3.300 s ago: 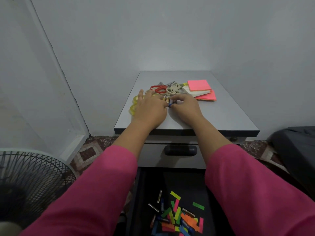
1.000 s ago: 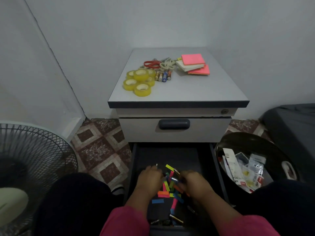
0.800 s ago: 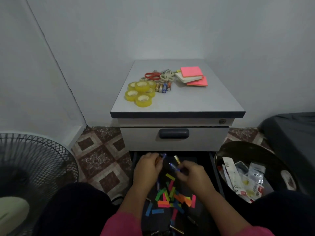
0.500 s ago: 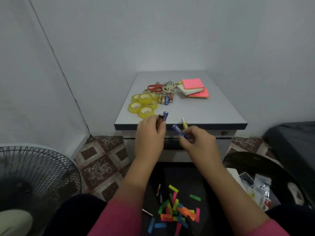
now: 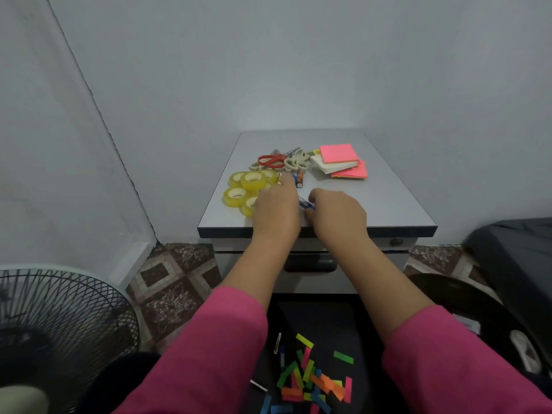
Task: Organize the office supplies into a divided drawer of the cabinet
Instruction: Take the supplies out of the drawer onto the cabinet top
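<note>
Both my hands lie on the grey cabinet top (image 5: 382,201). My right hand (image 5: 339,213) pinches a blue battery (image 5: 306,203) that sticks out to the left. My left hand (image 5: 276,206) is palm down beside the yellow tape rolls (image 5: 243,185), one finger reaching towards the loose batteries (image 5: 299,181); its underside is hidden. Farther back lie red scissors (image 5: 270,160), beige scissors (image 5: 295,163) and pink and white sticky note pads (image 5: 339,153). Below, the open dark drawer (image 5: 325,321) holds several coloured paper strips (image 5: 310,380) and a few batteries (image 5: 277,343).
The upper drawer with a dark handle (image 5: 310,264) is closed. A black fan grille (image 5: 59,327) stands at the lower left and a round dark bin (image 5: 478,306) with packets at the right. Walls enclose the cabinet at the back and both sides.
Both hands rose from the open drawer holding batteries and have reached the cabinet top, near the batteries lying there. The view tilted up with them.
</note>
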A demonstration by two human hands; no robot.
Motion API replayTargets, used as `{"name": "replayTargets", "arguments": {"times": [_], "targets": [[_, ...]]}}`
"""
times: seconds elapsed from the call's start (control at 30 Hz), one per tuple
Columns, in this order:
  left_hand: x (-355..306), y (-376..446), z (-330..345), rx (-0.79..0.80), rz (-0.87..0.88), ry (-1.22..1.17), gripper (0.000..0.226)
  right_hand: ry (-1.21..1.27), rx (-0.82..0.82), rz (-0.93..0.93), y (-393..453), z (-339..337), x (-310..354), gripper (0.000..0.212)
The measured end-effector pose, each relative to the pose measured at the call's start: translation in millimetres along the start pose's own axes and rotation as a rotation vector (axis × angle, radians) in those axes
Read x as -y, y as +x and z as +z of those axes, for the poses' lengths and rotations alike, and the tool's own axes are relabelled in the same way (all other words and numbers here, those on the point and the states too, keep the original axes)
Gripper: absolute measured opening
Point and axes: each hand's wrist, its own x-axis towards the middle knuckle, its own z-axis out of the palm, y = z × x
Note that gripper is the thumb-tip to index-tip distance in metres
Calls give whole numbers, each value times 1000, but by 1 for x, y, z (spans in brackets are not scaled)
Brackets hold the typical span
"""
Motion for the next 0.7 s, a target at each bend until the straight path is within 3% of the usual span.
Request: {"name": "replayTargets", "arguments": {"times": [0.17,0.27,0.33,0.47,0.7], "targets": [[18,-2,8,-111,221,107,22,-54,-55,-37,-3,9,-6,17],[36,-8,17,-267,316,30,16,61,-16,-65,-1,10,-15,24],[44,-13,20,-255,357,8,21,173,25,-97,0,12,-20,27],[45,-16,22,-236,379,1,16,307,51,-120,0,14,-23,39],[39,-21,19,-360,329,-13,6,387,56,-145,12,16,-19,35]]}}
